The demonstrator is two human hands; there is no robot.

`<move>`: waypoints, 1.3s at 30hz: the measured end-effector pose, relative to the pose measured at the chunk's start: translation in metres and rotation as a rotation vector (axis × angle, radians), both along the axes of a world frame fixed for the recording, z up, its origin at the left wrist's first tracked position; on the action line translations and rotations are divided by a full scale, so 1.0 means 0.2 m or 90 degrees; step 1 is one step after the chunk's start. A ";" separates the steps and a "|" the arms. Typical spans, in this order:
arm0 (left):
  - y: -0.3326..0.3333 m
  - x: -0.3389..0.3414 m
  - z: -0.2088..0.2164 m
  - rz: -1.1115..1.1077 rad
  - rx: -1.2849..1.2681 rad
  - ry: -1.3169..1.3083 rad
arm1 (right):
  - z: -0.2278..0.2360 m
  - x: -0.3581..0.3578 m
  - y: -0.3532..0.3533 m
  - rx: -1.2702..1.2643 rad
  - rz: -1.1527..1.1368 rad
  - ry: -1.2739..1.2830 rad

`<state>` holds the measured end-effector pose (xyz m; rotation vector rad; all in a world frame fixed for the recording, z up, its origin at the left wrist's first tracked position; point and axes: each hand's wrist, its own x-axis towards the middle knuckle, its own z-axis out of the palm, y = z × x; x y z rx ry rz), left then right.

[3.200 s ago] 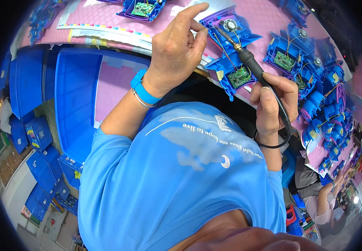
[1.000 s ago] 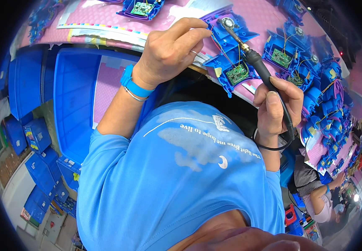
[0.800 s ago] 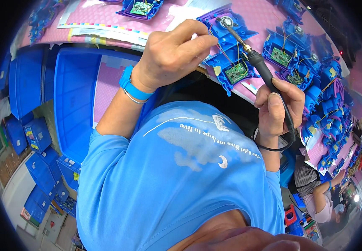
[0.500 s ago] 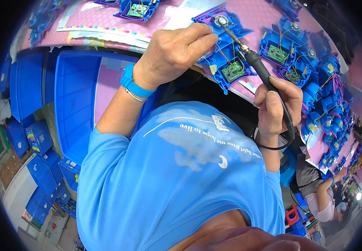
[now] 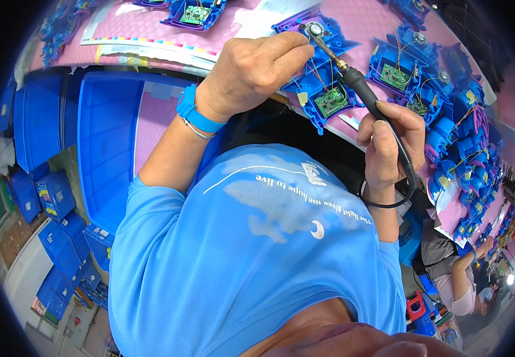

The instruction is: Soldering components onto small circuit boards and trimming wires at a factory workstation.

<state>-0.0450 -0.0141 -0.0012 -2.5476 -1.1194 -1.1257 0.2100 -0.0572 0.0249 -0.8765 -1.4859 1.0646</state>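
My right hand [image 5: 388,143] grips a soldering iron [image 5: 360,84] by its black handle, and the cord loops down beside the wrist. The iron's tip points up and left, at a round silver part [image 5: 315,30] in a blue plastic housing [image 5: 336,43]. It looks to be touching this part's edge. My left hand [image 5: 263,68] is closed in a pinch just below and left of it. Thin red and yellow wires run up to those fingertips from a green circuit board [image 5: 330,102], which sits in the nearer blue shell [image 5: 320,122]. The fingers hide the wire's end.
More blue housings with boards [image 5: 395,76] lie to the right, with a heap of them [image 5: 468,160] beyond. Another housing [image 5: 195,13] rests on the pink mat [image 5: 144,24]. A large blue bin [image 5: 107,149] stands left, and a co-worker's arm [image 5: 462,271] shows at lower right.
Both hands have shifted slightly: the left a little right and up, the right a little left with the iron. The iron's tip stays at the round silver part.
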 end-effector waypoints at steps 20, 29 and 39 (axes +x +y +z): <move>-0.01 0.01 0.01 0.007 -0.033 -0.011 | 0.00 0.03 -0.02 0.029 0.014 0.064; -0.09 -0.07 0.02 -0.044 -0.101 -0.122 | 0.02 0.04 -0.04 0.022 -0.036 0.052; -0.10 0.00 0.07 -0.083 -0.226 -0.008 | 0.04 0.06 -0.05 0.030 -0.121 0.076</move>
